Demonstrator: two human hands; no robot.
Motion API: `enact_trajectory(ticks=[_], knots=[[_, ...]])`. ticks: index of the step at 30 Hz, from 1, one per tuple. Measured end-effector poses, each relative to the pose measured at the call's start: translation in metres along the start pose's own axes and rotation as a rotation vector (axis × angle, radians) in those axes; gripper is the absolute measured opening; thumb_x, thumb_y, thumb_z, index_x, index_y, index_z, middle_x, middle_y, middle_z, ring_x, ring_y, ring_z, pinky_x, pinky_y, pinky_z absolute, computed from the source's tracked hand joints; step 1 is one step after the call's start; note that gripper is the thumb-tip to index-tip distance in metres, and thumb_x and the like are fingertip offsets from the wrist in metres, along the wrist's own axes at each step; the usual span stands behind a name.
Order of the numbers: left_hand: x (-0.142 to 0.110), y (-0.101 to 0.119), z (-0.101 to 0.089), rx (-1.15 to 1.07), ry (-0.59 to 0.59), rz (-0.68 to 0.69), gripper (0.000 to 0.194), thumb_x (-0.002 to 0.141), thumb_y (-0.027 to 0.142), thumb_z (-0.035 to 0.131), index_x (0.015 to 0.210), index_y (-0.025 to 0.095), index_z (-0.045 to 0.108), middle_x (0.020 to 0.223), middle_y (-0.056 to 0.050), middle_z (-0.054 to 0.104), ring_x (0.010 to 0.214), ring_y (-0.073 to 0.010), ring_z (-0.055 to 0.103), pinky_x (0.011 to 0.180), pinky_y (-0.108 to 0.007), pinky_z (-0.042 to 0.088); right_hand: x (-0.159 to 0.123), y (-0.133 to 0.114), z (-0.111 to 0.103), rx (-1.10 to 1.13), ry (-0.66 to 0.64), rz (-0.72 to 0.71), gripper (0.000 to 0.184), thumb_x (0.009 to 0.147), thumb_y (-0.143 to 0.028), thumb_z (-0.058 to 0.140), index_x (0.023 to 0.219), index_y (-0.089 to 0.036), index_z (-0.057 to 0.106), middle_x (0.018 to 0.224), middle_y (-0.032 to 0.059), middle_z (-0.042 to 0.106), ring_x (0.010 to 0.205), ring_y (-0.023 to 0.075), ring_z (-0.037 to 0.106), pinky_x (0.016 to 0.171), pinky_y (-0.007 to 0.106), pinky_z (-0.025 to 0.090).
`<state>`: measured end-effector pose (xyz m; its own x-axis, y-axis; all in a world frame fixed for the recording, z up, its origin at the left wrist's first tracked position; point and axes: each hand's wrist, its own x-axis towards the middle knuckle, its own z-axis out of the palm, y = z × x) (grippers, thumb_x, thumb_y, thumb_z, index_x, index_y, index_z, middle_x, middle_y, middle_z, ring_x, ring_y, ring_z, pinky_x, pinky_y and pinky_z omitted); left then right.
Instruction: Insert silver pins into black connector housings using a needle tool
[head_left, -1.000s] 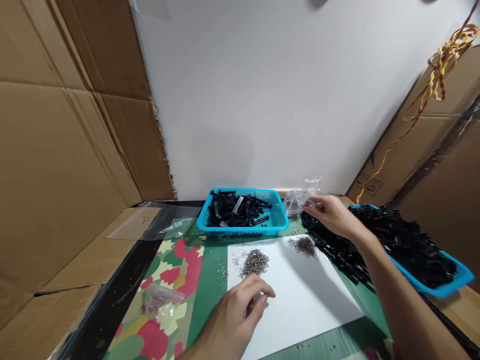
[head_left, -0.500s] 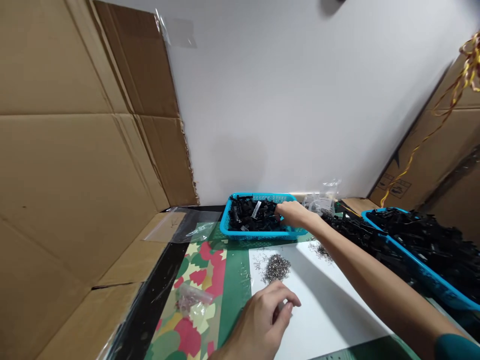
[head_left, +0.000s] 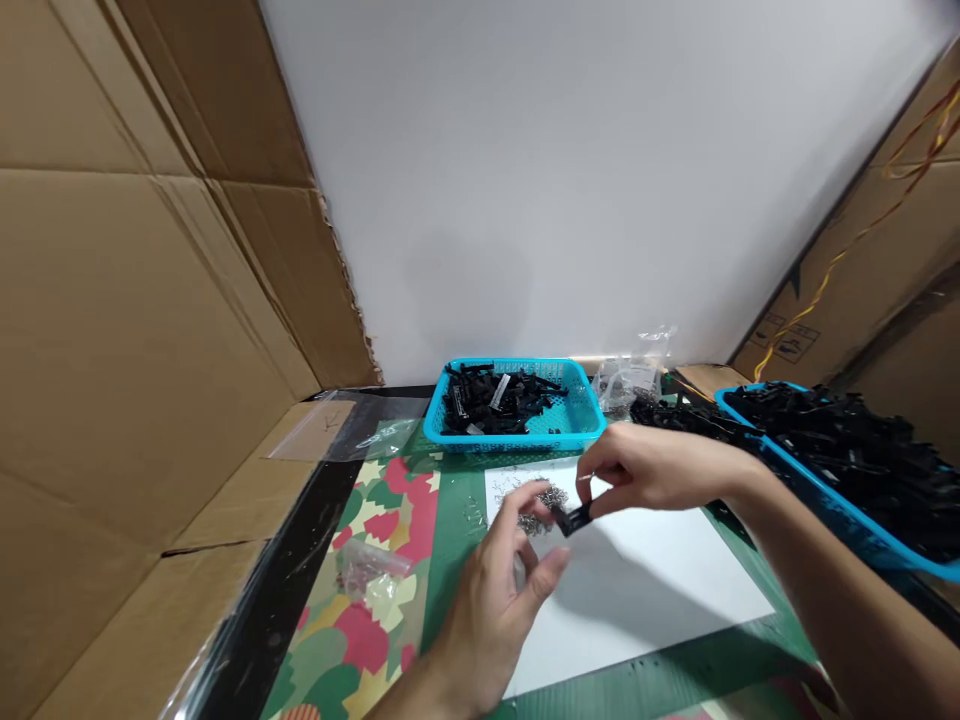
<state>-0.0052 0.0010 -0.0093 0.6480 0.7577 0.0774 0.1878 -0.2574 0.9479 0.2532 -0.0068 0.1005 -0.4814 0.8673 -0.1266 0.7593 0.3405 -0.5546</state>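
Pinched in my right hand (head_left: 637, 468) is a small black plastic part (head_left: 573, 518), held above the white sheet (head_left: 622, 600). My left hand (head_left: 502, 590) is open beside it, thumb and forefinger spread near the part's left end, and I see nothing between those fingers. Behind my left fingers lies a pile of small metal pieces (head_left: 553, 497), partly covered by the hand. Further back stands a blue basket (head_left: 517, 441) with a heap of black plastic parts (head_left: 480, 400) in it.
A larger blue basket (head_left: 817, 492) heaped with black parts stands at the right, with more black parts (head_left: 686, 418) next to it. A clear plastic bag (head_left: 630, 380) sits behind. Small bags (head_left: 375, 572) lie at the left. Cardboard walls (head_left: 247, 270) flank the table.
My right hand went from the clear bag to the blue basket, then came back over the sheet with a black plastic part. My left hand has spread its fingers towards that part.
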Motion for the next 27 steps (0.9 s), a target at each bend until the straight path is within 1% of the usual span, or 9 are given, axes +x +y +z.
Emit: enact_trajectory(ticks=[2, 4, 7, 10, 12, 14, 18, 22, 27], knots=[[0.003, 0.003, -0.004, 0.05, -0.083, -0.032, 0.041, 0.11, 0.056, 0.053, 0.139, 0.028, 0.056, 0.101, -0.001, 0.067, 0.071, -0.0156, 0.054, 0.065, -0.028, 0.038, -0.001, 0.006, 0.017, 0.1, 0.005, -0.003, 0.011, 0.093, -0.026, 0.08, 0.098, -0.017, 0.084, 0.061, -0.0077, 0.041, 0.054, 0.0084, 0.036, 0.053, 0.028, 0.025], [0.005, 0.006, -0.006, 0.086, -0.092, -0.054, 0.04, 0.109, 0.057, 0.054, 0.133, 0.026, 0.061, 0.088, 0.001, 0.064, 0.072, -0.017, 0.055, 0.064, -0.028, 0.037, 0.0, 0.015, 0.034, 0.175, 0.048, 0.033, 0.015, 0.095, -0.03, 0.078, 0.095, -0.016, 0.082, 0.06, -0.008, 0.04, 0.055, 0.009, 0.034, 0.053, 0.028, 0.023], [0.008, 0.01, -0.008, 0.119, -0.088, -0.062, 0.044, 0.106, 0.058, 0.06, 0.137, 0.026, 0.061, 0.084, 0.002, 0.062, 0.073, -0.0174, 0.054, 0.064, -0.028, 0.036, 0.002, 0.028, 0.051, 0.282, 0.06, 0.039, 0.023, 0.096, -0.038, 0.078, 0.094, -0.015, 0.08, 0.06, -0.0076, 0.043, 0.058, 0.0099, 0.033, 0.054, 0.029, 0.022], [0.007, 0.008, -0.006, 0.093, -0.105, -0.053, 0.039, 0.106, 0.058, 0.06, 0.125, 0.025, 0.066, 0.082, 0.002, 0.061, 0.07, -0.0162, 0.052, 0.063, -0.028, 0.035, 0.003, 0.04, 0.062, 0.414, 0.059, 0.029, 0.03, 0.094, -0.046, 0.079, 0.094, -0.016, 0.079, 0.062, -0.007, 0.044, 0.06, 0.0105, 0.033, 0.055, 0.028, 0.023], [0.005, 0.006, -0.004, 0.024, -0.074, -0.075, 0.038, 0.107, 0.059, 0.057, 0.123, 0.025, 0.063, 0.08, 0.002, 0.06, 0.067, -0.0158, 0.05, 0.06, -0.027, 0.035, 0.003, 0.048, 0.067, 0.515, 0.115, 0.053, 0.035, 0.095, -0.051, 0.077, 0.096, -0.016, 0.079, 0.064, -0.0062, 0.047, 0.061, 0.0112, 0.035, 0.056, 0.028, 0.024], [0.003, 0.003, -0.002, -0.05, 0.007, -0.104, 0.038, 0.108, 0.059, 0.056, 0.127, 0.026, 0.056, 0.079, 0.003, 0.058, 0.066, -0.0155, 0.05, 0.059, -0.026, 0.036, 0.004, 0.055, 0.071, 0.579, 0.216, 0.109, 0.039, 0.096, -0.055, 0.074, 0.095, -0.016, 0.077, 0.064, -0.0058, 0.047, 0.061, 0.0118, 0.036, 0.056, 0.028, 0.023], [0.002, 0.002, -0.002, -0.118, 0.199, -0.084, 0.035, 0.108, 0.054, 0.059, 0.128, 0.026, 0.051, 0.09, 0.002, 0.061, 0.065, -0.0122, 0.049, 0.061, -0.023, 0.041, 0.007, 0.062, 0.078, 0.516, 0.277, 0.239, 0.038, 0.094, -0.053, 0.074, 0.089, -0.015, 0.074, 0.06, -0.0076, 0.042, 0.058, 0.0113, 0.032, 0.054, 0.028, 0.021], [0.006, 0.001, -0.001, -0.207, 0.236, -0.071, 0.032, 0.11, 0.055, 0.057, 0.119, 0.024, 0.056, 0.086, 0.002, 0.057, 0.064, -0.0114, 0.047, 0.057, -0.022, 0.038, 0.01, 0.058, 0.084, 0.392, 0.287, 0.309, 0.024, 0.089, -0.039, 0.076, 0.085, -0.015, 0.077, 0.058, -0.0085, 0.036, 0.057, 0.0112, 0.032, 0.055, 0.028, 0.022], [0.009, -0.001, 0.003, -0.296, 0.297, -0.063, 0.027, 0.108, 0.051, 0.063, 0.111, 0.025, 0.058, 0.081, 0.005, 0.045, 0.058, -0.0088, 0.039, 0.05, -0.021, 0.03, 0.012, 0.054, 0.092, 0.314, 0.316, 0.35, 0.014, 0.086, -0.028, 0.074, 0.081, -0.015, 0.077, 0.06, -0.0067, 0.039, 0.059, 0.0122, 0.035, 0.057, 0.029, 0.024]])
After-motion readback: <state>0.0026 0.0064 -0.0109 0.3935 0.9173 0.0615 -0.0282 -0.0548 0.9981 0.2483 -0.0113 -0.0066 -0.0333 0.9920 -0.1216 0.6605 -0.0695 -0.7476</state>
